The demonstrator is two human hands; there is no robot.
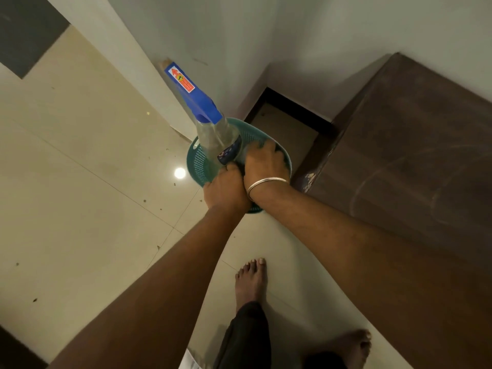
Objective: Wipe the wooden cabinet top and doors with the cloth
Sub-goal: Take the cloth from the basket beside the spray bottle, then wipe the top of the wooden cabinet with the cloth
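Glossy cream tiled floor (87, 209) fills most of the head view, with small dark specks and a round light reflection near the middle. White walls (306, 35) meet at a corner up top, with a dark-edged recess at floor level beside the corner.

Dark brown wooden cabinet (415, 155) stands on the right against the wall; its flat top shows dusty smears and curved streak marks, and the near corner edge looks chipped or flaking.

Round teal perforated plastic basket (198, 166) sits low between the floor area and the cabinet's near corner. Clear plastic spray bottle with a blue trigger head (210, 129) stands up out of the basket, tilted toward the camera's upper left, with a red and white sticker on the head.

Left hand (226, 189) is at the basket's near rim, fingers curled closed over the edge next to the bottle base; looks like a grip on the rim, though the fingertips are hidden. Right hand (266, 163) reaches down into the basket, fingers bent onto something dark inside; cannot tell what it is or whether it is gripped. Silver metal bangle (266, 183) is on the right wrist. The two wrists touch.

Cloth is not clearly identifiable; the dark patch under the right hand may be it, cannot tell.

Bare feet (251, 280) stand on the tiles below, with a dark trouser leg visible.
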